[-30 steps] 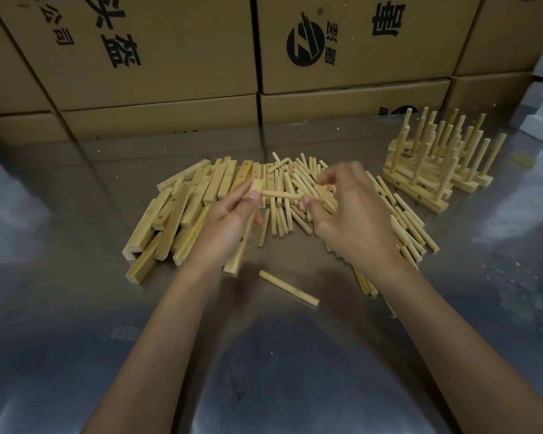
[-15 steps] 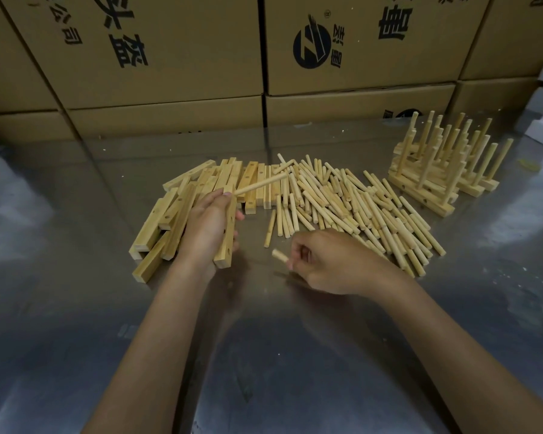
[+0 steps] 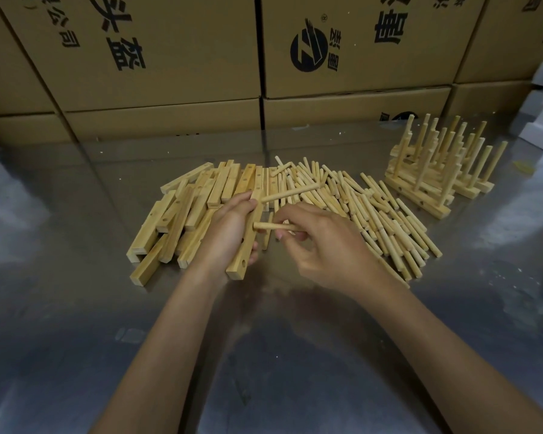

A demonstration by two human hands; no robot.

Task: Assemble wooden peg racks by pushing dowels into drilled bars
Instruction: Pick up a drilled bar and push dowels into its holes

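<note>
- Cardboard cartons (image 3: 176,51) wall off the far side, and a shiny metal table (image 3: 76,324) carries everything (reflections all over it).
- Out beyond the left hand: a heap of drilled bars (image 3: 182,220), holes showing, no pegs in them, so plenty left to do by my reckoning.
- Left hand (image 3: 229,233) wraps round one bar (image 3: 248,233), held lengthwise away from the body, one dowel (image 3: 282,194) already sticking out near its far end.
- Right hand (image 3: 320,245) pinches a second dowel (image 3: 273,227), its tip touching the bar's side about mid-length, going for the next hole, I'd say; whether it has entered I cannot tell.
- A further hole sits bare near the bar's near end, so this rack looks roughly a third done.
- Beyond and beside the right hand: loose dowels (image 3: 373,214) spread wide.
- Far out past the right hand: finished racks (image 3: 436,170) stacked, pegs upright.
</note>
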